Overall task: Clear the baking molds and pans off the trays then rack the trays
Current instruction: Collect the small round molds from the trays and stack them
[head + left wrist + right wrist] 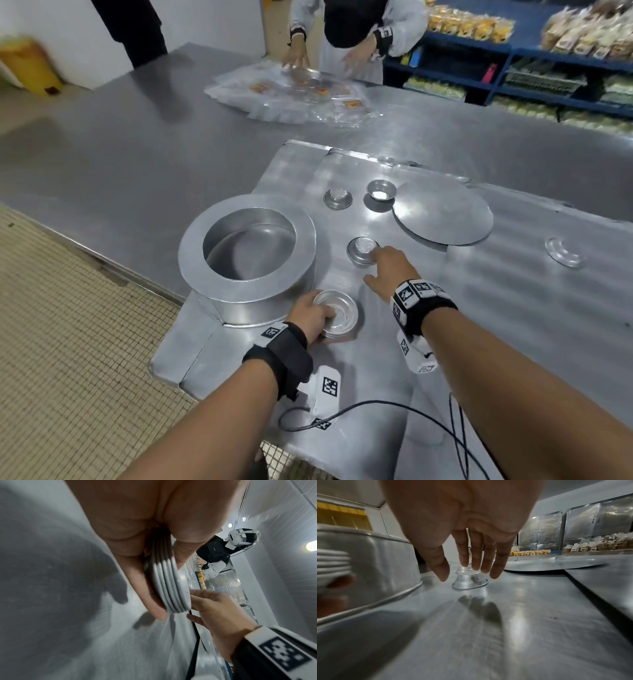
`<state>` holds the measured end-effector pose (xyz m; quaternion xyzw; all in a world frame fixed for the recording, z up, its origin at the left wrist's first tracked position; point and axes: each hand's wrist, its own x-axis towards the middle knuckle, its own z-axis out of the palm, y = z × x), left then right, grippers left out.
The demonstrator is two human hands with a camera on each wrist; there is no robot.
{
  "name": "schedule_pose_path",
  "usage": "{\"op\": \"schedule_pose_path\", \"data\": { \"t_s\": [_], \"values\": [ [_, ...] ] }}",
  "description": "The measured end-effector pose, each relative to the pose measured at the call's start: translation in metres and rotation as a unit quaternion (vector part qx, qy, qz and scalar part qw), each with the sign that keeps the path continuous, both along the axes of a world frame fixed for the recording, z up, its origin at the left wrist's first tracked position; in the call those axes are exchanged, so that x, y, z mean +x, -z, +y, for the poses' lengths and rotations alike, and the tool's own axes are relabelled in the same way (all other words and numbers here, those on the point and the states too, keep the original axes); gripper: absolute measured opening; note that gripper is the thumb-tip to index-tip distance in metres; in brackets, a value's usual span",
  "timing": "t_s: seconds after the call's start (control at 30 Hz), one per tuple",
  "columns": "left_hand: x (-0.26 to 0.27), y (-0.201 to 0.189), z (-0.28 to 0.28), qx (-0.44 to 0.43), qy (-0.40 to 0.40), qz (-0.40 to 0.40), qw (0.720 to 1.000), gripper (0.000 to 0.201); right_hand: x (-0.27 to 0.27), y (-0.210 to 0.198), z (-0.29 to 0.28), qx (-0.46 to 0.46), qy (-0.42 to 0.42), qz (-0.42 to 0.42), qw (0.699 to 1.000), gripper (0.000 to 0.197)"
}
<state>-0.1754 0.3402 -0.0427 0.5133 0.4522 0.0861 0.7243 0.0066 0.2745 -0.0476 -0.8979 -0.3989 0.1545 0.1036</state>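
Observation:
Metal trays [496, 325] lie overlapped on the steel table. My left hand [322, 318] grips a nested stack of small round molds [337, 313] by its rims, thumb on top; the stack [169, 588] shows edge-on in the left wrist view. My right hand [373, 267] is open, its fingers spread just over an upside-down small mold [361, 250] [469, 580]; I cannot tell whether they touch it. A large round pan [246, 253] [376, 563] stands left of both hands. Farther back sit an upside-down mold [338, 198], an upright mold [381, 195] and a flat round disc [442, 214].
A clear round lid [563, 251] lies on the tray at the right. Across the table another person handles plastic bags [298, 92]. Blue shelves of packed bread [513, 51] stand behind. The table's edge and tiled floor [68, 325] are at my left. A black cable [376, 406] crosses the near tray.

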Motion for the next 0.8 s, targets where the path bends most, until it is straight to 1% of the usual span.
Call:
{"op": "schedule_pose_path", "data": {
  "t_s": [0.03,0.17,0.27,0.37,0.43,0.5,0.6,0.67,0.73,0.8],
  "values": [
    [0.001,0.001,0.001,0.005,-0.005,0.002,1.0,0.026,0.005,0.002,0.007,-0.002,-0.003,-0.009,1.0,0.048],
    [0.005,0.008,0.005,-0.002,-0.029,0.005,1.0,0.027,0.023,0.012,0.03,-0.015,-0.006,-0.012,1.0,0.057],
    [0.006,0.012,0.006,-0.016,-0.046,0.001,0.999,0.027,0.032,0.018,0.045,-0.026,-0.003,-0.005,1.0,0.053],
    [0.008,0.012,0.004,-0.022,-0.062,-0.004,0.998,0.031,0.034,0.021,0.052,-0.059,0.014,0.012,0.998,0.059],
    [0.008,0.01,0.003,-0.027,-0.063,-0.002,0.998,0.029,0.035,0.022,0.055,-0.061,0.02,0.007,0.998,0.056],
    [0.009,0.009,0.003,-0.022,-0.064,0.006,0.998,0.028,0.036,0.022,0.054,-0.046,0.031,0.014,0.998,0.058],
    [0.009,0.012,0.004,-0.017,-0.06,0.017,0.998,0.032,0.035,0.017,0.05,-0.016,0.042,0.043,0.998,0.066],
    [0.01,0.014,0.004,-0.034,-0.061,0.01,0.998,0.03,0.033,0.011,0.045,-0.002,0.054,0.05,0.997,0.068],
    [0.012,0.015,0.005,-0.057,-0.059,0.001,0.997,0.033,0.028,0.002,0.04,0.014,0.071,0.053,0.996,0.068],
    [0.012,0.016,0.006,-0.06,-0.051,-0.004,0.997,0.035,0.021,-0.008,0.035,0.041,0.089,0.057,0.993,0.067]
  ]
}}
